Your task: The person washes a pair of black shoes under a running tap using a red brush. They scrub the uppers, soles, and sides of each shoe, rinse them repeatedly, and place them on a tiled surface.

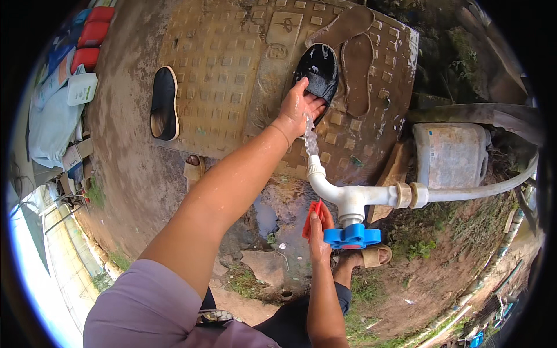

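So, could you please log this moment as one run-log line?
left hand: holds black sandal under water stream | right hand: holds red brush beside blue tap handle

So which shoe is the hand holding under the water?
The black slipper in the left hand, right at the water stream. The other black slipper lies alone, far left on the mat.

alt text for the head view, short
A person's left hand holds a black sandal under water running from a white pipe tap; the right hand holds a red brush beside the blue valve handle. More sandals lie on a patterned mat.
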`<action>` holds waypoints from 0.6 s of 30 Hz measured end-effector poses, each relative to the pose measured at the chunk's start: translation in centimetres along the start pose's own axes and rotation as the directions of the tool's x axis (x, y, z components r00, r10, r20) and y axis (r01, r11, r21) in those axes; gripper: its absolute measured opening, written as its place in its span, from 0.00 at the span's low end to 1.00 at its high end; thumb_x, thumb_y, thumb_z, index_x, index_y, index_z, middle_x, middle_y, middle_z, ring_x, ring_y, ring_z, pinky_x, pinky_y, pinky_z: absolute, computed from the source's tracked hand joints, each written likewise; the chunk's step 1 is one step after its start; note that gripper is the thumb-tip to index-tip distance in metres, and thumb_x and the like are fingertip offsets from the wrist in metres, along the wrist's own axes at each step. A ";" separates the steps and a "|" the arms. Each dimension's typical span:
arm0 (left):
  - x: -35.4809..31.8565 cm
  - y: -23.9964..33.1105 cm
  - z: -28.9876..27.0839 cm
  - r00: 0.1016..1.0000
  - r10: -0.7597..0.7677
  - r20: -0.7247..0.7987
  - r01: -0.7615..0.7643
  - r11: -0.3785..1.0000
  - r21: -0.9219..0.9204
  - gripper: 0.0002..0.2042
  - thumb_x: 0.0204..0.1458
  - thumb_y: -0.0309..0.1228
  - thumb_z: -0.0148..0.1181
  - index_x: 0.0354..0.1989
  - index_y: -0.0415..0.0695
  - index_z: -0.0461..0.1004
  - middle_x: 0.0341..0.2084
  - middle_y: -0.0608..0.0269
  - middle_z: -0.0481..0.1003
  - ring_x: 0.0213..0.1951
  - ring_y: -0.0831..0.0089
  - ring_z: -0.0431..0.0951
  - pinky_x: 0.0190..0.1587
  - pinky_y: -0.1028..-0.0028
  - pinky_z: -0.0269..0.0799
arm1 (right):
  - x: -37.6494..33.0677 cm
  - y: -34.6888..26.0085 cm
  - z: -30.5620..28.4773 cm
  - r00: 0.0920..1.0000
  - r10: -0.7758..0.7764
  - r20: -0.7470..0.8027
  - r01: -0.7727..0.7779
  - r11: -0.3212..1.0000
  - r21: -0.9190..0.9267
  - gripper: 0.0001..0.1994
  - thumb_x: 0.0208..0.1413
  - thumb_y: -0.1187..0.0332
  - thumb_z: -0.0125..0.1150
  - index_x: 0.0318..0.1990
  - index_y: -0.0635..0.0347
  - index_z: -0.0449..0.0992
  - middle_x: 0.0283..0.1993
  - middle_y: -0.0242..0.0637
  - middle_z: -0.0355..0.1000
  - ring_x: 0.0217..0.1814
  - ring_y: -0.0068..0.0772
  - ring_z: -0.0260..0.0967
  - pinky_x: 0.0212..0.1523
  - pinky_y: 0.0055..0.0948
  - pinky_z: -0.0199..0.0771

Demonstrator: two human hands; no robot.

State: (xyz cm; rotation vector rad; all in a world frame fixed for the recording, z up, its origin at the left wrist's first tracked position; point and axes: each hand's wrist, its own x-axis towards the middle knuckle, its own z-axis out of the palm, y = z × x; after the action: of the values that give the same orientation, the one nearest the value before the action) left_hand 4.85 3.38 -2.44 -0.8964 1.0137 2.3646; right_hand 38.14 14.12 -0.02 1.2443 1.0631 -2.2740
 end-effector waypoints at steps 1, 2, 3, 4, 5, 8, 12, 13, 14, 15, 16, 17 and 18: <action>0.6 0.1 0.3 1.000 0.002 -0.005 -0.002 0.999 0.040 0.25 0.59 0.50 0.51 0.56 0.44 0.69 0.50 0.55 0.75 0.50 0.57 0.75 0.56 0.61 0.69 | 0.0 0.1 -0.1 0.998 0.053 0.041 -0.058 0.991 0.120 0.24 0.65 0.62 0.57 0.64 0.63 0.66 0.52 0.35 0.74 0.41 0.18 0.70 0.36 0.20 0.71; 1.2 0.2 0.6 0.997 0.015 -0.073 -0.011 0.998 0.067 0.26 0.59 0.51 0.51 0.56 0.44 0.70 0.50 0.54 0.76 0.49 0.57 0.77 0.56 0.61 0.70 | 0.1 0.3 -0.1 1.000 0.031 -0.002 -0.031 0.999 0.012 0.24 0.65 0.61 0.57 0.64 0.63 0.65 0.51 0.35 0.74 0.41 0.19 0.70 0.36 0.21 0.71; 1.9 0.1 1.1 0.997 0.048 0.057 -0.041 0.992 -0.116 0.23 0.60 0.50 0.51 0.54 0.45 0.71 0.46 0.54 0.78 0.46 0.56 0.78 0.55 0.60 0.71 | 0.2 0.5 -0.1 0.994 -0.104 -0.014 0.100 0.980 -0.172 0.25 0.65 0.61 0.57 0.65 0.63 0.65 0.49 0.34 0.74 0.41 0.19 0.70 0.37 0.21 0.71; 2.2 0.0 1.4 0.983 0.115 0.145 -0.099 0.989 -0.110 0.24 0.60 0.50 0.50 0.56 0.45 0.70 0.50 0.55 0.76 0.49 0.56 0.76 0.57 0.60 0.70 | 0.2 0.7 -0.1 0.990 -0.141 -0.026 0.121 0.918 -0.377 0.25 0.65 0.61 0.57 0.65 0.63 0.64 0.47 0.34 0.74 0.41 0.20 0.70 0.37 0.21 0.71; 2.4 0.1 1.5 0.992 0.079 0.103 -0.070 0.994 -0.085 0.24 0.61 0.50 0.49 0.56 0.45 0.70 0.52 0.55 0.74 0.51 0.57 0.75 0.57 0.59 0.69 | 0.3 0.8 -0.1 0.978 -0.208 0.001 0.198 0.929 -0.314 0.26 0.64 0.61 0.57 0.65 0.63 0.64 0.47 0.34 0.74 0.41 0.20 0.70 0.36 0.21 0.71; 1.5 0.3 1.3 0.997 0.035 0.064 -0.036 0.999 0.014 0.25 0.61 0.52 0.48 0.58 0.45 0.68 0.56 0.56 0.72 0.56 0.57 0.72 0.60 0.58 0.66 | 0.3 1.4 -0.1 0.981 -0.195 0.023 0.193 0.938 -0.287 0.26 0.64 0.61 0.58 0.66 0.63 0.64 0.49 0.36 0.74 0.43 0.20 0.70 0.37 0.22 0.72; -0.9 1.2 0.4 0.993 -0.047 0.106 0.036 0.994 0.103 0.28 0.63 0.54 0.45 0.61 0.44 0.64 0.57 0.54 0.69 0.57 0.54 0.70 0.63 0.53 0.60 | 0.5 1.8 0.1 0.980 -0.186 -0.072 0.163 0.955 -0.246 0.26 0.64 0.62 0.58 0.66 0.63 0.64 0.49 0.36 0.74 0.42 0.21 0.70 0.38 0.23 0.72; -1.5 1.2 0.4 0.995 -0.052 0.080 0.045 0.995 0.087 0.29 0.62 0.55 0.45 0.61 0.45 0.64 0.57 0.54 0.70 0.57 0.54 0.69 0.62 0.52 0.60 | 0.5 1.9 0.1 0.984 -0.149 -0.097 0.119 0.957 -0.264 0.26 0.64 0.62 0.59 0.66 0.63 0.64 0.50 0.35 0.74 0.44 0.21 0.70 0.42 0.23 0.71; -2.0 1.2 0.3 0.997 -0.062 0.050 0.059 0.996 0.066 0.29 0.62 0.56 0.46 0.61 0.46 0.64 0.56 0.55 0.70 0.56 0.55 0.69 0.62 0.52 0.59 | 0.6 1.9 0.1 0.983 -0.155 -0.101 0.121 0.952 -0.280 0.26 0.64 0.62 0.59 0.65 0.63 0.65 0.50 0.35 0.74 0.44 0.21 0.70 0.43 0.23 0.71; -2.4 1.1 0.2 0.996 -0.071 0.059 0.068 0.996 0.055 0.29 0.61 0.57 0.46 0.61 0.47 0.64 0.55 0.55 0.70 0.56 0.55 0.69 0.62 0.51 0.59 | 0.6 1.9 0.0 0.982 -0.168 -0.091 0.135 0.947 -0.290 0.26 0.64 0.62 0.59 0.65 0.63 0.65 0.50 0.35 0.74 0.44 0.21 0.70 0.43 0.23 0.72; -2.8 1.0 0.2 0.996 -0.087 0.032 0.085 0.994 0.066 0.30 0.61 0.58 0.46 0.62 0.48 0.64 0.55 0.55 0.70 0.56 0.55 0.69 0.62 0.50 0.58 | 0.7 1.9 0.0 0.981 -0.166 -0.097 0.132 0.948 -0.289 0.25 0.64 0.63 0.59 0.65 0.63 0.65 0.49 0.34 0.74 0.44 0.21 0.70 0.43 0.24 0.72; -2.9 0.9 0.3 0.994 -0.101 0.040 0.097 0.991 0.091 0.30 0.61 0.59 0.46 0.62 0.49 0.64 0.55 0.56 0.70 0.56 0.56 0.68 0.62 0.49 0.58 | 0.7 1.8 0.0 0.979 -0.188 -0.085 0.160 0.951 -0.266 0.25 0.64 0.63 0.59 0.65 0.63 0.65 0.49 0.34 0.74 0.44 0.21 0.69 0.44 0.24 0.71; -3.2 0.8 0.3 0.990 -0.142 0.024 0.139 0.985 0.101 0.30 0.61 0.59 0.46 0.62 0.50 0.64 0.55 0.56 0.69 0.56 0.56 0.68 0.62 0.48 0.57 | 0.8 1.7 0.0 0.977 -0.193 -0.086 0.169 0.958 -0.233 0.24 0.64 0.63 0.58 0.65 0.64 0.65 0.49 0.34 0.74 0.44 0.21 0.69 0.44 0.24 0.71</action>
State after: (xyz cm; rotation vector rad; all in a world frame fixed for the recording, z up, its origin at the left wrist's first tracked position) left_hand 6.52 2.71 0.34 -0.8619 1.0111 2.1855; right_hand 38.75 13.06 -1.45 1.2322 1.4844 -2.1585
